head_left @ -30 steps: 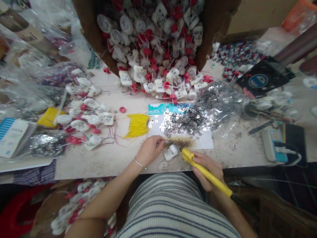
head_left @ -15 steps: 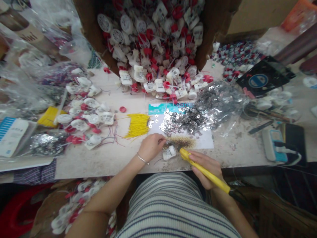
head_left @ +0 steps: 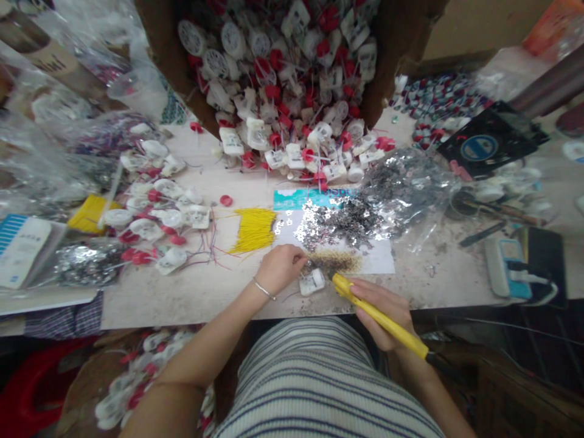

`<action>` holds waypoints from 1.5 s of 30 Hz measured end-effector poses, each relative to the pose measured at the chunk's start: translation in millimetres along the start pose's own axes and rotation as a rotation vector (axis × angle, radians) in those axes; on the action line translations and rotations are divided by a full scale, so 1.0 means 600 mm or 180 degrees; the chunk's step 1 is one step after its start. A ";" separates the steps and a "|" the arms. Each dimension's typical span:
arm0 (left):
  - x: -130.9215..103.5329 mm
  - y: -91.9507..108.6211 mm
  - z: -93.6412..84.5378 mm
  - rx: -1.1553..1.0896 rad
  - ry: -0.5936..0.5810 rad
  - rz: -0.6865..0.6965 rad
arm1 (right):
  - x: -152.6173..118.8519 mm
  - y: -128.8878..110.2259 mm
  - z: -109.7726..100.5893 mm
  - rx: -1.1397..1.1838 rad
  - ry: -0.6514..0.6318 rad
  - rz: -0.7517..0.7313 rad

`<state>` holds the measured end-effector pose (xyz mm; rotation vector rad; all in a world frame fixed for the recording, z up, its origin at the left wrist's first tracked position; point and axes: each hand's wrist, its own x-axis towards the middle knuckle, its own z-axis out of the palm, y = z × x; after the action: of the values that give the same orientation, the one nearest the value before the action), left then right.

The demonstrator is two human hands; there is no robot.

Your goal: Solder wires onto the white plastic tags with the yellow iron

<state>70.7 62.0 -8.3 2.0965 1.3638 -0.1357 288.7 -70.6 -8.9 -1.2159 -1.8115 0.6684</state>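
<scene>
white casing (head_left: 312, 283) less tilted than second ago, beside yellow tool (head_left: 392, 326)

Smooth yellow plastic in your right hand (head_left: 390, 301) now, that handle (head_left: 385, 321) carrying a soft sheen, and the white unit (head_left: 312, 283) near it looks like smooth moulded plastic too. Up front, the heap of metal pieces (head_left: 360, 219) flashes glossy silver, running to dull grey, and here's the clear plastic bag (head_left: 431, 204), crinkled and full of highlights! Your white paper sheet (head_left: 381, 260) looks smooth, but see that rough, grainy brown patch (head_left: 336, 261) on it. The tabletop (head_left: 182, 304) is pale and matt; the box (head_left: 396, 64), matt brown cardboard, ragged-edged. You're in ribbed cloth, a striped top (head_left: 323, 377), and your bracelet (head_left: 264, 289) gleams like polished metal.
</scene>
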 end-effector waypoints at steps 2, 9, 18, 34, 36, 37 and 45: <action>0.002 0.003 -0.003 0.0045 -0.0056 -0.0050 | -0.001 0.000 -0.003 -0.0052 -0.0029 -0.0025; 0.004 0.010 -0.008 0.0189 -0.0122 -0.0080 | 0.004 0.005 0.045 0.0247 0.0919 0.0156; -0.008 0.010 0.002 0.0066 0.0008 -0.0121 | 0.038 0.012 0.117 -0.0485 0.0991 -0.0031; -0.017 0.026 0.014 -0.0009 -0.0010 0.0178 | 0.027 0.108 0.031 -0.1058 0.0536 -0.0155; -0.022 0.019 0.006 -0.0218 -0.0092 0.0165 | 0.031 0.110 0.033 -0.0964 0.0405 -0.0195; -0.025 0.013 0.000 -0.0334 -0.0091 0.0155 | 0.033 0.109 0.036 -0.0911 0.0432 -0.0217; -0.018 -0.077 -0.047 0.0847 0.1331 -0.0533 | 0.050 0.096 0.083 -0.0599 0.0426 -0.0295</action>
<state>19.3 81.4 -1.7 2.3145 1.8568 0.0616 268.1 -19.8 -69.4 -1.2587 -1.8366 0.3616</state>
